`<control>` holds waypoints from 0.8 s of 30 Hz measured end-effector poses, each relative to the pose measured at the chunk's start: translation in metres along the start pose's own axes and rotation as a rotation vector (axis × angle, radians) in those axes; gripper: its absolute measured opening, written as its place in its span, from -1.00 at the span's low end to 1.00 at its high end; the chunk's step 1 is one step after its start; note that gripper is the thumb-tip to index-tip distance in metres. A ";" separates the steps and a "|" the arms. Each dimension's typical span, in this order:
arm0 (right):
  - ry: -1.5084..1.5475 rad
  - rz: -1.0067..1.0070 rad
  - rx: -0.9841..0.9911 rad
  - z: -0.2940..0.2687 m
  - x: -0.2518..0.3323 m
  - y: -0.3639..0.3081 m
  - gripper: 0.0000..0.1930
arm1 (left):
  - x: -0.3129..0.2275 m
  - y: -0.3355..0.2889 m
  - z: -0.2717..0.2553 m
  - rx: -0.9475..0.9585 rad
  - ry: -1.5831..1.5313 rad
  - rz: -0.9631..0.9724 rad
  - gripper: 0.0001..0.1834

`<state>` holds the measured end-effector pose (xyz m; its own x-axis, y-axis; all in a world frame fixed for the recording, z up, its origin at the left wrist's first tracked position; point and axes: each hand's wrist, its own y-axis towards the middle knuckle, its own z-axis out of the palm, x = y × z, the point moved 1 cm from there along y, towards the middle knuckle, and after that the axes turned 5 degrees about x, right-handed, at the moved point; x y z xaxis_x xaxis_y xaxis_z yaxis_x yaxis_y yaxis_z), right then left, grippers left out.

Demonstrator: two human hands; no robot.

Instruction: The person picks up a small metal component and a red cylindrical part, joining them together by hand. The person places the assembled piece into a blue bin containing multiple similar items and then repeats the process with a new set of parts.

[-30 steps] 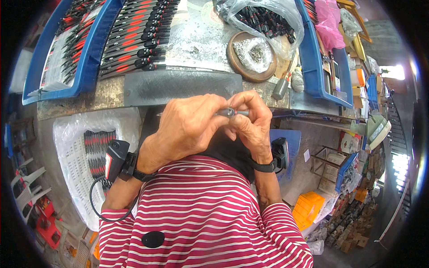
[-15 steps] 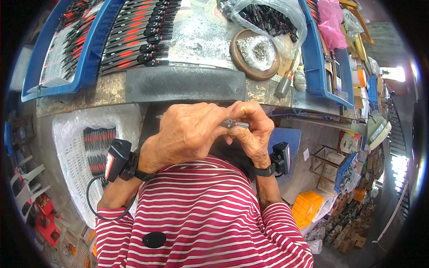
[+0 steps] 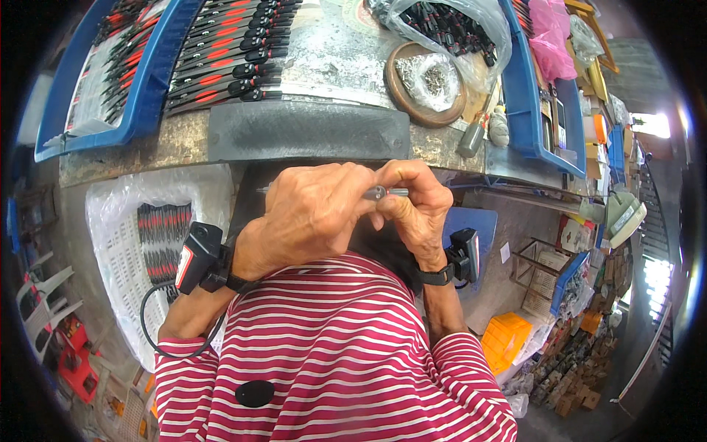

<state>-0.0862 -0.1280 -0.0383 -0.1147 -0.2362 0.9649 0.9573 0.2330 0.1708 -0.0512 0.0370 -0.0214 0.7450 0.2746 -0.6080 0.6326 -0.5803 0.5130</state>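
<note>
Just in front of the bench edge, my two hands work close together. My left hand (image 3: 317, 210) is closed around a slim dark-grey tool (image 3: 375, 193) with a round rivet-like spot. A thin pointed tip shows on the far side of that hand; the rest lies hidden inside the fingers. My right hand (image 3: 416, 206) pinches the tool's other end with thumb and forefinger, where a short silver rod (image 3: 398, 191) sticks out. Lined up on the bench at the upper left are several slim black, grey and red tools (image 3: 221, 55).
A blue tray (image 3: 140, 121) of similar tools stands at left. A wooden dish (image 3: 398, 92) holds small metal pins, beside a bag of black parts (image 3: 449, 33). A dark pad (image 3: 309, 132) covers the bench edge. Below left sits a white basket (image 3: 121, 258).
Both hands stay together on the tool and have risen slightly toward the bench. Less of the silver rod shows, with the right thumb and forefinger nearer the rivet-like spot.
</note>
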 end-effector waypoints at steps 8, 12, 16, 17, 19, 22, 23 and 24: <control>0.043 -0.009 -0.050 0.004 -0.001 0.004 -0.90 | 0.000 -0.003 0.007 -0.074 0.001 -0.096 -0.77; 0.103 -0.014 -0.080 0.002 -0.003 0.006 -0.91 | -0.004 -0.004 0.011 -0.120 -0.039 -0.192 -0.75; 0.079 0.010 -0.073 -0.001 -0.004 0.006 -0.91 | -0.006 -0.004 0.013 -0.126 -0.027 -0.227 -0.74; 0.087 0.017 -0.077 -0.001 -0.005 0.006 -0.91 | -0.006 -0.004 0.014 -0.124 -0.032 -0.237 -0.74; 0.107 0.023 -0.089 -0.001 -0.007 0.007 -0.90 | -0.005 -0.003 0.013 -0.111 -0.046 -0.270 -0.75; 0.122 0.020 -0.090 -0.004 -0.008 0.009 -0.90 | -0.003 0.001 0.010 -0.049 -0.101 -0.292 -0.79; 0.118 0.022 -0.066 -0.006 -0.007 0.009 -0.90 | 0.001 0.002 0.007 -0.012 -0.131 -0.277 -0.82; 0.124 0.023 -0.045 -0.007 -0.006 0.010 -0.90 | 0.002 0.002 0.003 0.022 -0.162 -0.266 -0.83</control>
<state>-0.0738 -0.1310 -0.0436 -0.0617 -0.3473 0.9357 0.9706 0.1976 0.1373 -0.0490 0.0338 -0.0238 0.5097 0.2945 -0.8084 0.7945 -0.5216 0.3109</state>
